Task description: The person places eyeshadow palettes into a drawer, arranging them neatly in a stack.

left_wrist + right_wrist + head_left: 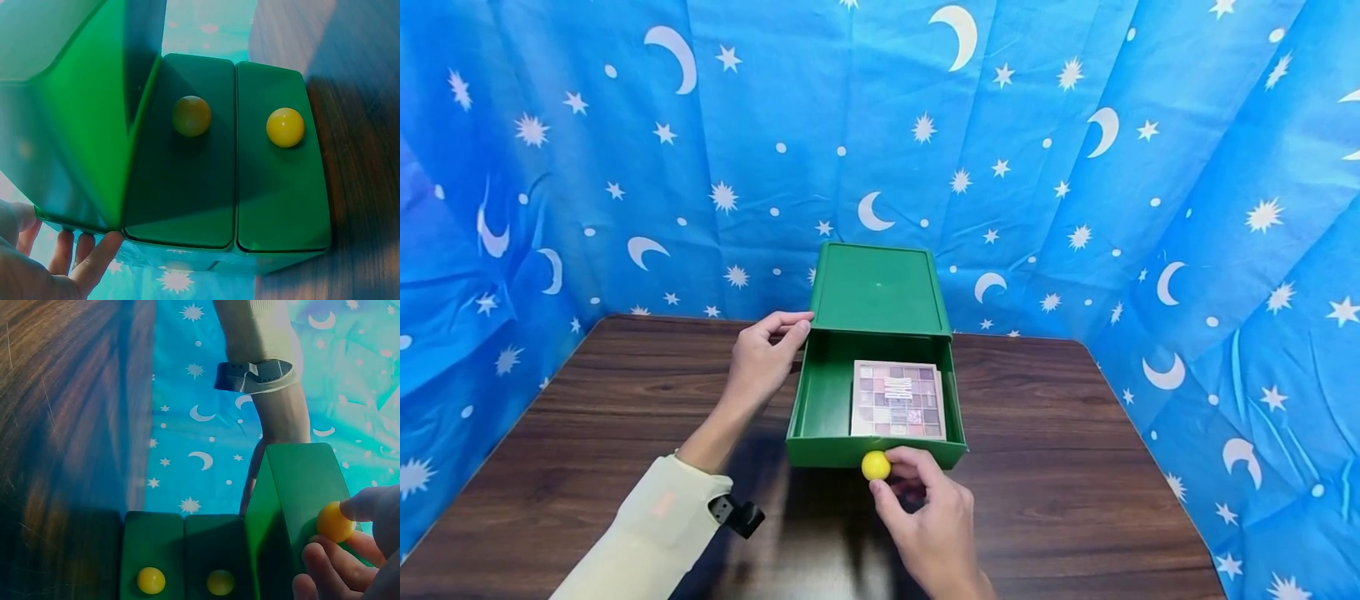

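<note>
A green drawer cabinet (880,287) stands on the table with its top drawer (823,396) pulled out. Inside the drawer, toward its right side, lies a pinkish eyeshadow palette (898,400). My right hand (928,525) pinches the round yellow knob (876,466) on that drawer's front between thumb and fingers. At the cabinet's left side, near the front upper corner, my left hand (763,354) rests its fingertips. The left wrist view shows those fingers (97,259) against the cabinet's side. Two lower drawers, flush with the cabinet, carry yellow knobs (285,127) too.
The dark wooden table (1052,467) extends on both sides of the cabinet. Behind it and at the sides hangs a blue cloth (880,125) with white moons and stars. A dark strap (259,376) sits on the left sleeve.
</note>
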A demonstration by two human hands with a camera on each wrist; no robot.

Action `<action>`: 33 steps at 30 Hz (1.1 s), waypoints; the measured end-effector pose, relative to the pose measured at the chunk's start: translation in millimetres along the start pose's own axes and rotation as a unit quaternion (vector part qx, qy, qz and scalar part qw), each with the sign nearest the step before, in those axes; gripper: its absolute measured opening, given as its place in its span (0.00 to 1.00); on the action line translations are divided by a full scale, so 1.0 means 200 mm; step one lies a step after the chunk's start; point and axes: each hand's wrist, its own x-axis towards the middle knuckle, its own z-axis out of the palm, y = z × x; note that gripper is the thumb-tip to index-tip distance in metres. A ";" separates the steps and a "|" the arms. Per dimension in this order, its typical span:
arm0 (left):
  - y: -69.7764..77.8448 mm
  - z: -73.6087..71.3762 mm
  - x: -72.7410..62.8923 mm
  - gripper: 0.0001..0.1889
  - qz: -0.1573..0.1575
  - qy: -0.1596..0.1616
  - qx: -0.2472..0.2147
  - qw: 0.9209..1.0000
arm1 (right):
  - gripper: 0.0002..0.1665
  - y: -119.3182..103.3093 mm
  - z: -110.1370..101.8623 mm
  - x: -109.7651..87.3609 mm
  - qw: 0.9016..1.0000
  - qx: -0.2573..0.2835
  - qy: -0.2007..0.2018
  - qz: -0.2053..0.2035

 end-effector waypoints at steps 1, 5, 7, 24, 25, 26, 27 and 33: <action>0.00 0.00 0.00 0.16 0.001 0.000 0.000 1.000 | 0.21 0.00 0.00 0.01 1.000 -0.002 0.002 0.000; 0.00 0.00 0.00 0.16 0.000 -0.002 -0.001 1.000 | 0.20 -0.01 0.00 0.04 1.000 -0.003 0.003 -0.002; 0.00 0.00 0.00 0.16 -0.001 -0.003 -0.001 1.000 | 0.19 -0.02 0.00 0.06 1.000 -0.003 -0.001 0.005; 0.00 -0.01 0.00 0.17 0.001 -0.008 0.000 1.000 | 0.14 0.06 0.08 0.31 0.998 -0.028 -0.036 0.051; 0.00 -0.01 0.00 0.17 0.000 -0.009 0.001 1.000 | 0.13 0.07 0.09 0.32 0.998 -0.031 -0.036 0.049; 0.00 -0.01 0.00 0.17 0.000 -0.010 0.003 1.000 | 0.13 0.08 0.09 0.34 0.998 -0.034 -0.035 0.049; 0.00 -0.01 0.00 0.17 0.001 -0.010 0.004 1.000 | 0.13 0.09 0.10 0.35 0.998 -0.037 -0.035 0.048; -0.01 -0.01 0.00 0.17 -0.001 -0.011 0.006 1.000 | 0.13 0.13 0.14 0.44 0.997 -0.045 -0.038 0.053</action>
